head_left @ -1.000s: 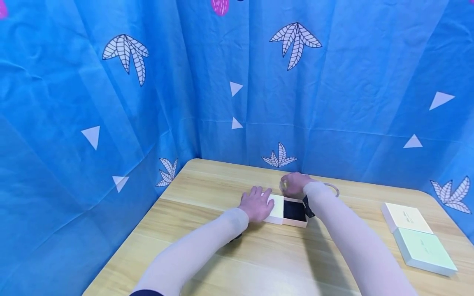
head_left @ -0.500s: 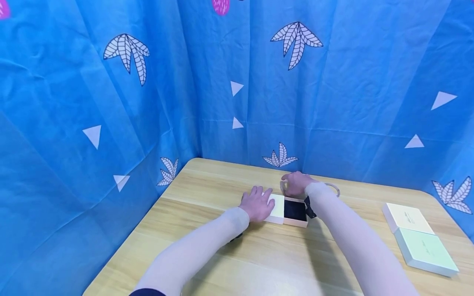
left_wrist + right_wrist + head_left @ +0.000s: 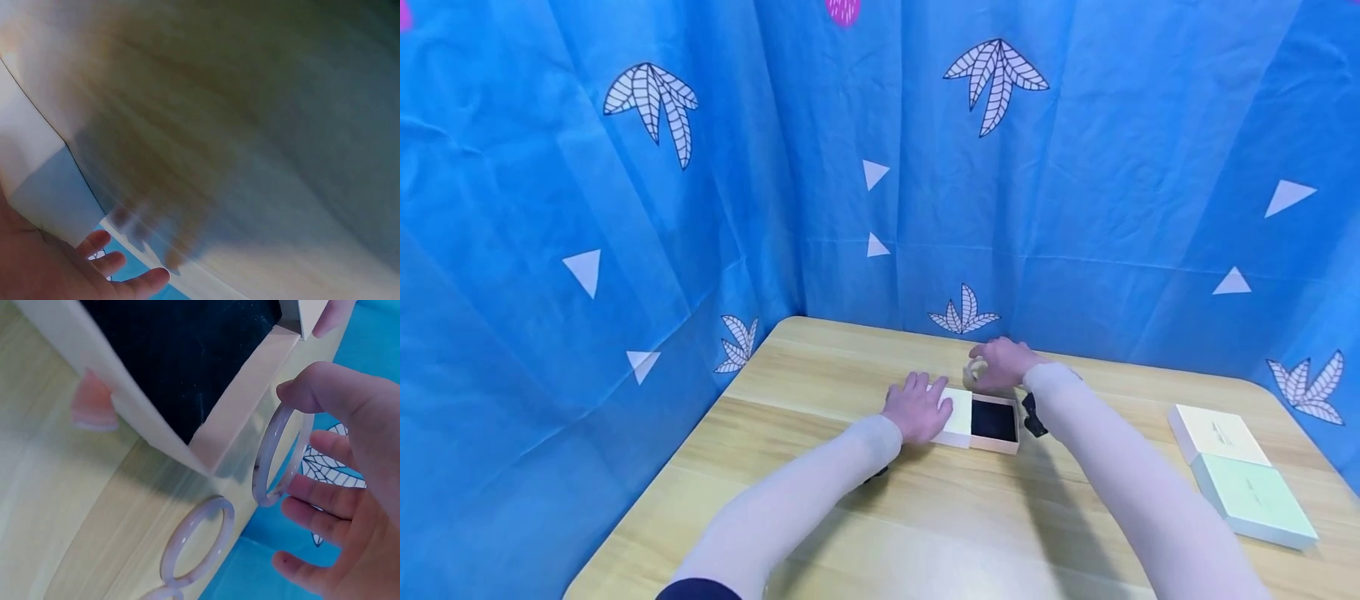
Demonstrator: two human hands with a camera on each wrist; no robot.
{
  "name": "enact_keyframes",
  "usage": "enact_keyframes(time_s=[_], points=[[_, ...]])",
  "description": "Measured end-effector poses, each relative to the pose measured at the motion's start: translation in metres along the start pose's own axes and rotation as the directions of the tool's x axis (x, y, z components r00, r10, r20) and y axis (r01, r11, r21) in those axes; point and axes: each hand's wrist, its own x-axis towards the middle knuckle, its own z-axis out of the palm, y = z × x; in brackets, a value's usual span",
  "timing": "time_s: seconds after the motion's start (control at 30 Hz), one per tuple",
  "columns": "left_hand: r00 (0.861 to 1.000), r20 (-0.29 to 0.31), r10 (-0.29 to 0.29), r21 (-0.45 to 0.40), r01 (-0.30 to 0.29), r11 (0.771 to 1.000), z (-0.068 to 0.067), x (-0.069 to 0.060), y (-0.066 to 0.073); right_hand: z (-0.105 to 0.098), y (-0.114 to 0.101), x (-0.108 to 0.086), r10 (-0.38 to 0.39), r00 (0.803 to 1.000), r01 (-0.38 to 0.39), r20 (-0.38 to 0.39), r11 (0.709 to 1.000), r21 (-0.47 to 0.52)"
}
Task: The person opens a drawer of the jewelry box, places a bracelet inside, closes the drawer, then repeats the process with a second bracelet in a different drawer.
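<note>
On the wooden table lies a box with a white sleeve (image 3: 957,418) and a pale pink drawer (image 3: 250,394) pulled partway out to the right. A black lining (image 3: 994,420) covers the drawer's inside. My left hand (image 3: 917,408) rests on the sleeve's left part, fingers spread. Just behind the drawer, my right hand (image 3: 1004,362) holds a pale bangle (image 3: 264,459) upright between thumb and fingers. In the right wrist view a second bangle (image 3: 178,539) lies on the table, with part of a third bangle (image 3: 164,592) beside it.
A cream box (image 3: 1221,433) and a light green box (image 3: 1255,496) lie side by side at the table's right. A pink tab (image 3: 94,403) sticks out from the drawer. A blue patterned curtain (image 3: 917,208) hangs behind and left of the table (image 3: 820,375).
My right hand has lifted slightly and turned with the bangle. A ring visible behind my right wrist earlier is now hidden by the sleeve of my arm. My left hand stays on the box.
</note>
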Motion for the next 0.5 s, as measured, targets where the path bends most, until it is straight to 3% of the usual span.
enact_keyframes(time_s=[0.5], points=[[1.0, 0.001, 0.013, -0.04, -0.013, 0.999, 0.001, 0.001, -0.002, -0.012, 0.004, -0.023, -0.042, 0.999, 0.042, -0.014, 0.999, -0.012]])
